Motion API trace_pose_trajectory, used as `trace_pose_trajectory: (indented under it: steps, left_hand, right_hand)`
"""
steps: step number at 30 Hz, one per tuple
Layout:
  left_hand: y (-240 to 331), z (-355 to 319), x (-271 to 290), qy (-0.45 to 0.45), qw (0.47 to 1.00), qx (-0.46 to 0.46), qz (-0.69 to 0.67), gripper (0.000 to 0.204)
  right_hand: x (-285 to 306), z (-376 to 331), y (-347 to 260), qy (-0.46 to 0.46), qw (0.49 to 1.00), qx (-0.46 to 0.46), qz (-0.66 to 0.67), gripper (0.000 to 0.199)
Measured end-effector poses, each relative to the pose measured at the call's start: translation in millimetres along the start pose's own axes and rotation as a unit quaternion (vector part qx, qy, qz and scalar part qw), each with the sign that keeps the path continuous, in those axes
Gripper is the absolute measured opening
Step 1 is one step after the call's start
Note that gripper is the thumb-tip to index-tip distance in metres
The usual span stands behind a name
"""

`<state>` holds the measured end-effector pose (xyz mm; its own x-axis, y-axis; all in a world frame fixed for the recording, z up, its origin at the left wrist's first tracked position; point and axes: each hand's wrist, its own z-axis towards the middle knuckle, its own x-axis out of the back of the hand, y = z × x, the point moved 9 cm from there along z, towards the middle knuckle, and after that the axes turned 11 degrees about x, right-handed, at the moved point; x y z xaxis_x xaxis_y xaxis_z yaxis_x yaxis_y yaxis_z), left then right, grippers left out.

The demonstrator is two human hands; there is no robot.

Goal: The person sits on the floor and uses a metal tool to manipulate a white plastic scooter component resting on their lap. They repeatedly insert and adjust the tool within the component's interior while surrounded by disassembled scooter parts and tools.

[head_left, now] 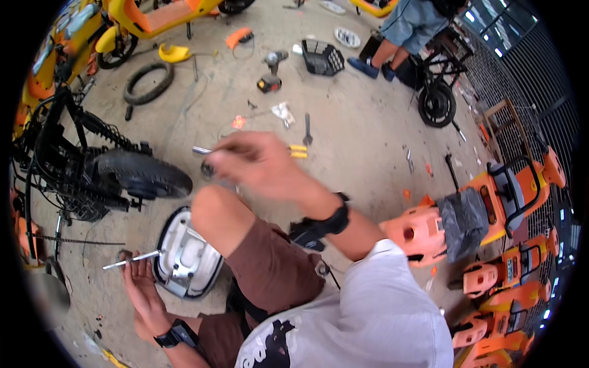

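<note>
1. Head view, left hand: fingers extended; silver rod across their tips, at twelve o'clock, long axis half-past eight to half-past two. Clamped or loose, I cannot tell.
2. Right hand: blurred, grip unreadable; shiny piece at its nine o'clock.
3. Wheel: left hand's twelve, right hand's nine.

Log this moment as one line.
Left hand: holds silver rod | Right hand: blurred, grip unclear | Black-rimmed white shell: on floor
</note>
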<state>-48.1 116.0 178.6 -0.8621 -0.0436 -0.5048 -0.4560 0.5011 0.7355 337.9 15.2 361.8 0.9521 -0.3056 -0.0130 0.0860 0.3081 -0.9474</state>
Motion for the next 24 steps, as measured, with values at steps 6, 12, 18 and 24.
trace_pose_trajectory:
  steps: [6,12,18,24]
  left_hand:
    - [7.4,2.4,7.5,-0.003,0.999,-0.019,0.027,0.04]
    - [13.3,-0.2,15.9,0.044,0.998,-0.038,0.04,0.041]
    - [10.7,-8.1,6.2,0.07,0.994,-0.052,0.061,0.035]
    - [9.9,-2.8,5.7,0.065,0.99,-0.05,0.116,0.024]
  right_hand:
    - [136.8,-170.3,120.7,0.097,0.939,-0.306,-0.121,0.03]
    - [205.3,-377.0,268.1,0.045,0.83,-0.483,-0.275,0.028]
    - [199.6,-521.5,332.9,-0.079,0.699,-0.651,-0.287,0.024]
    - [142.4,-419.8,339.3,-0.105,0.817,-0.493,-0.28,0.03]
